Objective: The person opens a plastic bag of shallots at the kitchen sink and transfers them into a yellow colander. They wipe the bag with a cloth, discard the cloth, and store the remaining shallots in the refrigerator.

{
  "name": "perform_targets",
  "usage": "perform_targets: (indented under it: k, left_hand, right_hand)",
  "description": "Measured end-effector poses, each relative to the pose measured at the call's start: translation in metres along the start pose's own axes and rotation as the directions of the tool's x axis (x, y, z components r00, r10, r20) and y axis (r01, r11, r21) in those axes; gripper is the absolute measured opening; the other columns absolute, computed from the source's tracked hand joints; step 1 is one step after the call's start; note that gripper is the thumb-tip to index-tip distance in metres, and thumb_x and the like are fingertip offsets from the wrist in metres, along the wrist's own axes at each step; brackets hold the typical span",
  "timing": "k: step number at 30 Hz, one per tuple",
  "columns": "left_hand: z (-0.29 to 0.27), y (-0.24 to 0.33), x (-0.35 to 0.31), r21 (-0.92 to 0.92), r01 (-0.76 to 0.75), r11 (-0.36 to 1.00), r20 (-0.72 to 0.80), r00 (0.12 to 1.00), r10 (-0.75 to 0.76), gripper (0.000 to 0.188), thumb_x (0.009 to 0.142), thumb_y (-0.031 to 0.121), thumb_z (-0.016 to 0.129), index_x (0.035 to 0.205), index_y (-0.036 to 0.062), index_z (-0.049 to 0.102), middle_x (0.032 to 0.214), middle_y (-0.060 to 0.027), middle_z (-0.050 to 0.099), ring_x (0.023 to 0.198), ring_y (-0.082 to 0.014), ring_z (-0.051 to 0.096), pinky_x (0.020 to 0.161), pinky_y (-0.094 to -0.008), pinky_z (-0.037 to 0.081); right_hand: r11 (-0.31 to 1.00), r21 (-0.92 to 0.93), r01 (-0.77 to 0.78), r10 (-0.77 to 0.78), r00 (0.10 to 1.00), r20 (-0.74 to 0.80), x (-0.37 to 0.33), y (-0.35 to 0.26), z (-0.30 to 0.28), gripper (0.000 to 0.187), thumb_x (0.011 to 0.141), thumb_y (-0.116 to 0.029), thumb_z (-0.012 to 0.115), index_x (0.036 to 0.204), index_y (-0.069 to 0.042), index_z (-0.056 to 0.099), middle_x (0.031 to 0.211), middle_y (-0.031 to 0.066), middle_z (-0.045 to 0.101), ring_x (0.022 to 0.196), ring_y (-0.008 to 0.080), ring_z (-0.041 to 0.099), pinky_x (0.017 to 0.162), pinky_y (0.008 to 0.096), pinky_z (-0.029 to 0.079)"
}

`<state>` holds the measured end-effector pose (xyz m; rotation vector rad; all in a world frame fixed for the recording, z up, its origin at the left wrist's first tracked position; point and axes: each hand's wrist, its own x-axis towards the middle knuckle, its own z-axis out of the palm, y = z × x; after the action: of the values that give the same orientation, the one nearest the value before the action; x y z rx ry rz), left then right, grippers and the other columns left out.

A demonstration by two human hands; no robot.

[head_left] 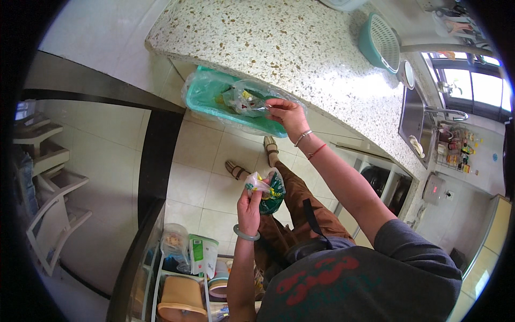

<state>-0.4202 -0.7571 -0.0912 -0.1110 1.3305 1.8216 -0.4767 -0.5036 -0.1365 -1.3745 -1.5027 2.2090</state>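
Note:
My left hand (249, 212) is closed on a crumpled green and white plastic bag (272, 194) with yellow print, held in front of my legs. My right hand (288, 115) reaches out over a turquoise bin (205, 96) lined with clear plastic. Its fingertips are pinched together, and whatever is between them is too small to make out. Crumpled clear plastic (240, 103) and some green and dark scraps lie inside the bin, just beside my fingers. The bin sits against the counter's edge, partly below it.
A speckled stone counter (268, 37) runs along the far side, with a turquoise colander (378, 45) and a sink (416, 121) toward the right. An open cabinet (375, 177) is under the counter. Storage shelves (155, 284) stand at lower left, and a white chair (53, 225) beyond the dark door frame.

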Motion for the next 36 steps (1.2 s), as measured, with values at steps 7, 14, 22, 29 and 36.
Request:
perform_targets:
  k: [7, 14, 22, 29, 36]
  left_hand:
    - [-0.008, -0.004, 0.004, 0.165, -0.059, 0.985, 0.048, 0.997, 0.052, 0.029, 0.095, 0.015, 0.053, 0.121, 0.0012, 0.055, 0.107, -0.0088, 0.065, 0.098, -0.0179, 0.059, 0.088, -0.0296, 0.045]
    - [0.006, 0.042, 0.039, 0.612, -0.437, 0.659, 0.280, 0.899, 0.336, 0.019, 0.085, 0.012, 0.062, 0.100, 0.0017, 0.058, 0.122, -0.0106, 0.057, 0.092, -0.0320, 0.059, 0.079, -0.0386, 0.046]
    - [-0.002, 0.079, 0.090, 0.837, -0.503, 0.215, 0.469, 0.862, 0.191, 0.018, 0.079, 0.013, 0.065, 0.080, -0.0017, 0.055, 0.147, -0.0075, 0.034, 0.084, -0.0296, 0.061, 0.071, -0.0424, 0.047]
    - [-0.016, 0.095, 0.131, 0.867, -0.497, 0.038, 0.496, 0.868, 0.035, 0.019, 0.082, 0.015, 0.064, 0.084, -0.0009, 0.053, 0.145, -0.0034, 0.037, 0.078, -0.0328, 0.061, 0.068, -0.0439, 0.048]
    - [-0.016, 0.086, 0.121, 0.842, -0.456, 0.289, 0.467, 0.884, 0.033, 0.031, 0.086, 0.016, 0.060, 0.113, 0.0025, 0.056, 0.126, -0.0082, 0.055, 0.092, -0.0333, 0.060, 0.077, -0.0405, 0.047]
  right_hand:
    - [0.950, 0.286, -0.124, 0.092, 0.988, 0.123, -0.013, -0.045, -0.005, 0.017, 0.084, 0.003, 0.059, 0.101, 0.003, 0.065, 0.098, 0.0089, 0.064, 0.089, 0.0191, 0.062, 0.083, 0.0322, 0.055]
    - [0.995, 0.052, 0.089, -0.094, 0.991, 0.098, -0.021, -0.041, 0.019, 0.021, 0.084, 0.002, 0.061, 0.105, 0.002, 0.065, 0.101, 0.0058, 0.065, 0.091, 0.0143, 0.061, 0.083, 0.0287, 0.053]
    - [0.827, -0.404, 0.392, -0.329, 0.919, 0.218, -0.016, 0.027, 0.037, 0.031, 0.085, 0.005, 0.054, 0.115, -0.001, 0.060, 0.104, 0.0094, 0.066, 0.096, 0.0167, 0.061, 0.084, 0.0283, 0.049]
    - [0.731, -0.631, 0.261, -0.206, 0.965, 0.161, 0.020, 0.037, 0.023, 0.025, 0.087, -0.005, 0.053, 0.110, 0.002, 0.060, 0.101, 0.0162, 0.066, 0.094, 0.0264, 0.064, 0.080, 0.0340, 0.051]
    - [0.114, -0.986, 0.122, -0.275, 0.958, 0.087, 0.081, 0.069, 0.006, 0.033, 0.085, -0.019, 0.055, 0.112, -0.002, 0.062, 0.109, 0.0237, 0.062, 0.098, 0.0375, 0.062, 0.083, 0.0446, 0.050]
